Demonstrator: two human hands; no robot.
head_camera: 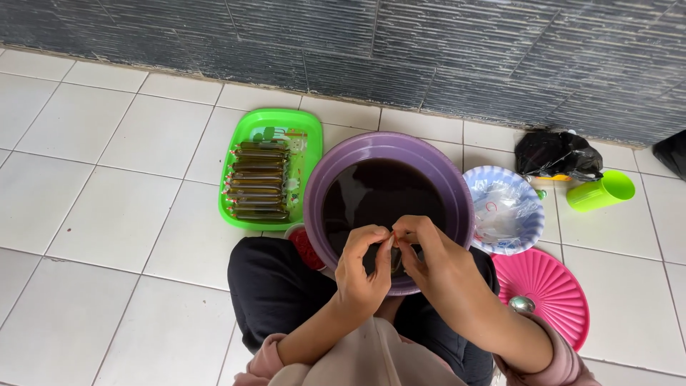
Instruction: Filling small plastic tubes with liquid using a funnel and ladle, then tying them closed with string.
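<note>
Your left hand [364, 268] and right hand [426, 251] both pinching small filled bag [394, 259] over near rim of purple basin [316, 187]. Green tray [304, 136] of packed tubes sits left.

A home floor: white tiles [107, 207], plastic basins [400, 154] by wall.

Purple basin [457, 187]: smooth plastic w/ slight sheen, dark glossy liquid [371, 196] inside. Green tray [309, 136], pink ribbed lid [554, 289] & green cup [602, 191] all look plastic, semi-gloss. Floor tiles [107, 214] glazed, smooth; wall [429, 43] matt, rough-ridged; trousers [271, 286] matt cloth.
</note>
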